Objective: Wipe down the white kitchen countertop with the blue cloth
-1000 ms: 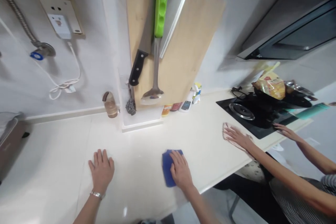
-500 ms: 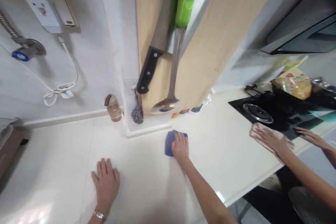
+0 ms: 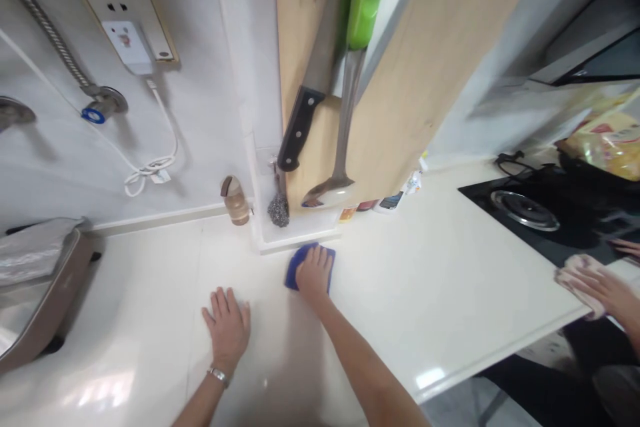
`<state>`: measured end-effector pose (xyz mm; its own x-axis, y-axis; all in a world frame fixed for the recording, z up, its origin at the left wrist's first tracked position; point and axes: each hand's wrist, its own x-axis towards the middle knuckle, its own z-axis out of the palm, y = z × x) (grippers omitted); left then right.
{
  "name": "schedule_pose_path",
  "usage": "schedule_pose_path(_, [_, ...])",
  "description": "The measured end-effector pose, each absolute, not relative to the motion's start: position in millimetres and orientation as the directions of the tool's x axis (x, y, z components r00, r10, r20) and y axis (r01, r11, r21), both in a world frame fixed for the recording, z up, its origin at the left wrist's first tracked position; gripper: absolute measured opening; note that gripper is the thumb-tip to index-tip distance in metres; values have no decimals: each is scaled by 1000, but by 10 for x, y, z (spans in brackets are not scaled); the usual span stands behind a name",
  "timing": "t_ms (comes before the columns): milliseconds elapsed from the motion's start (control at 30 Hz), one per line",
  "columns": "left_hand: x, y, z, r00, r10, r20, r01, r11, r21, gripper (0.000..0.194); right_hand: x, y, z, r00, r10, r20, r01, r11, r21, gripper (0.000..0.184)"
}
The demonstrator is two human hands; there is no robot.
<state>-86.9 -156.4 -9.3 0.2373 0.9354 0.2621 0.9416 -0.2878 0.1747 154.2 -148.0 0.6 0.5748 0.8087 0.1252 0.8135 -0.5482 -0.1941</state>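
Observation:
My right hand presses flat on a blue cleaning cloth, which covers the white countertop close to the base of a white wall ledge. Most of the cloth is hidden under my palm. My left hand rests flat and empty on the countertop to the left, fingers spread, with a metal bracelet or watch on its wrist. At the right edge, a co-worker's hand lies on a pinkish cloth.
A wooden cutting board, a black-handled kitchen knife and a steel wool scrubber hang on the wall. A black gas hob sits at right. A brown-rimmed appliance stands at left.
My right hand and the blue cloth have slid toward the wall ledge. The co-worker's hand has shifted toward the right edge of the view, and the camera has turned.

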Motion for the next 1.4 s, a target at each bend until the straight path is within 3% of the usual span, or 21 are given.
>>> schedule_pose_path(300, [-925,-1609,-91,229,914,335,910,-323,259,52,678,-2118,104,246,966,80,942,-219,-254,61])
schedule_pose_path(400, [-980,-1617,-71,235,914,330,880,-345,328,49,712,-2489,-32,138,968,211,943,-63,-325,58])
schedule_pose_path(500, [-1012,-1633,-56,258,911,323,842,-376,388,47,934,-2949,-232,181,889,421,894,30,-446,53])
schedule_pose_path(633, [-839,-1776,-22,421,827,372,736,-551,393,42,1243,-3569,-508,351,743,571,880,-52,-473,49])
schedule_pose_path(767, [-426,-1995,-15,666,589,458,489,-808,328,43,1315,-3895,-659,299,745,597,933,-97,-346,51])
schedule_pose_path(900, [-113,-2106,-85,687,609,396,546,-793,271,47,1263,-3898,-645,256,756,602,961,-128,-247,57])
schedule_pose_path(1067, [-54,-2088,-167,704,583,405,554,-808,200,76,1244,-3848,-562,296,749,593,949,-163,-269,59])
schedule_pose_path(1400, [-886,-1813,-231,652,622,435,624,-765,159,68,1267,-3926,-491,295,767,570,944,-141,-298,61])
